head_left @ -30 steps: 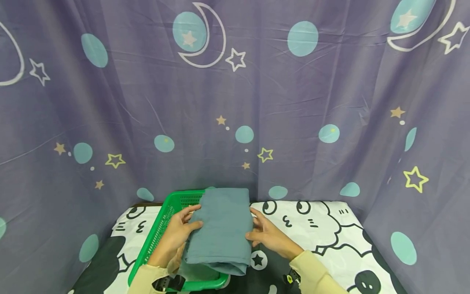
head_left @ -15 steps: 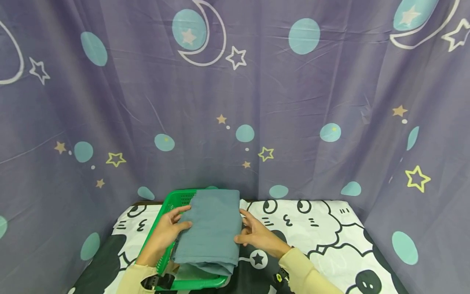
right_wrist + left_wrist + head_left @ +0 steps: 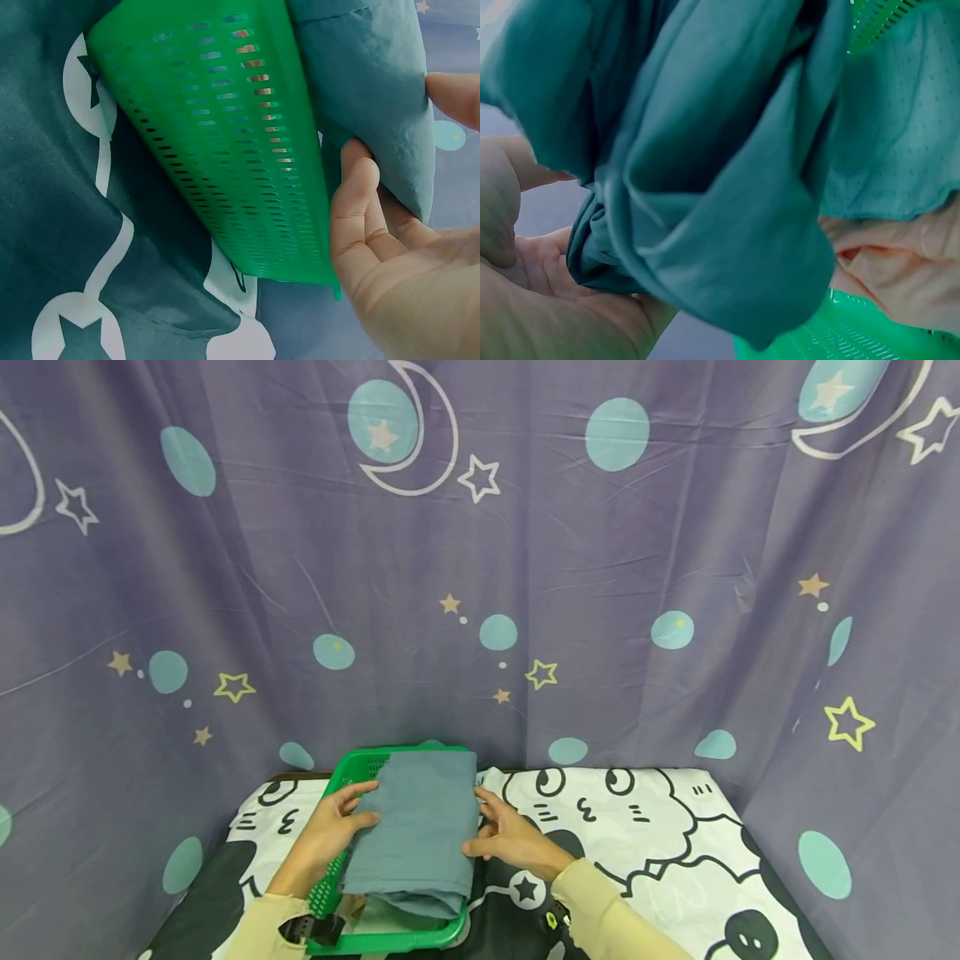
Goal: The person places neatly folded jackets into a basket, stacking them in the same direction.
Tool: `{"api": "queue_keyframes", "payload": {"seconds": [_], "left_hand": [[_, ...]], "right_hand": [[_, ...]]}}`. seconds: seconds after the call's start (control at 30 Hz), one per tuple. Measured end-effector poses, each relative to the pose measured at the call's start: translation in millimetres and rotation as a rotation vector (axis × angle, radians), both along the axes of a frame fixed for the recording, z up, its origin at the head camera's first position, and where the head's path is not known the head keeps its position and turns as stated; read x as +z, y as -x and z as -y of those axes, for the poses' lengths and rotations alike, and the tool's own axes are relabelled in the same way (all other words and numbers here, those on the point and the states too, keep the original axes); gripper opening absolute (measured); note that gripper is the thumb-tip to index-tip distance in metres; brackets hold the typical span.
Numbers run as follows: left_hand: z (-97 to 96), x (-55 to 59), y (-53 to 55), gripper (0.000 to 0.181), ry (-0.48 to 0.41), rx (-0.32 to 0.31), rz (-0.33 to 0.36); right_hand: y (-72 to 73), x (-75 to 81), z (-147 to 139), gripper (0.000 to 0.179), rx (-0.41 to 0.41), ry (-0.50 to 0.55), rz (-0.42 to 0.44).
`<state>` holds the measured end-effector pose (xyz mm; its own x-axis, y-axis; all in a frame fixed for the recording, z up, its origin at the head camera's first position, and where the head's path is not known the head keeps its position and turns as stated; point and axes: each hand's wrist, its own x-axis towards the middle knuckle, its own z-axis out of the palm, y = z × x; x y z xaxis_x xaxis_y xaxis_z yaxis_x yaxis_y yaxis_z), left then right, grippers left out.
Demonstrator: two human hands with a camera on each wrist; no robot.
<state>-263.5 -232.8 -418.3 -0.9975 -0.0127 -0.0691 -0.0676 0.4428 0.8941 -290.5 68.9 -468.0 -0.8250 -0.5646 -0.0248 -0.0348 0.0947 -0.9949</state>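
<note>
A folded blue-grey cloth, which could be a garment, is held level over a green plastic basket. My left hand grips its left side, thumb on top and fingers underneath. On the right side my right hand pinches the edge between thumb and fingers. Loose folds of the cloth hang down in the left wrist view. From the right wrist, the cloth appears just above the basket's rim, with the right hand beside the basket wall. Inside the basket lie a pale green dotted cloth and a peach cloth.
The basket stands on a bed-like surface covered with a black-and-white cartoon sheet. Behind and at both sides hangs a purple curtain with moons and stars. Black straps with small devices circle both wrists.
Both hands have carried the folded cloth to the left and slightly down, so it now lies more squarely over the basket. The grip on both sides stays the same.
</note>
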Motion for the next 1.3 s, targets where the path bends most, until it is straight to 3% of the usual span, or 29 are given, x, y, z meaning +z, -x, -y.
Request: {"api": "queue_keyframes", "payload": {"seconds": [0.33,0.67,0.97,1.3], "left_hand": [[11.5,-6.2,3.9,0.06,0.012,0.013,0.03],[18.7,-11.8,6.3,0.061,0.017,0.018,0.041],[19.8,-17.6,11.6,0.062,0.086,0.013,0.05],[13.2,-19.4,13.2,0.079,0.243,-0.075,0.031]], "right_hand": [[4.8,-6.9,13,0.096,-0.002,-0.003,-0.022],[0.6,-9.2,23,0.086,-0.064,-0.127,-0.086],[-9.8,-6.2,34,0.073,-0.118,-0.293,-0.299],[-12.5,-6.7,47,0.063,-0.16,-0.5,-0.494]]}}
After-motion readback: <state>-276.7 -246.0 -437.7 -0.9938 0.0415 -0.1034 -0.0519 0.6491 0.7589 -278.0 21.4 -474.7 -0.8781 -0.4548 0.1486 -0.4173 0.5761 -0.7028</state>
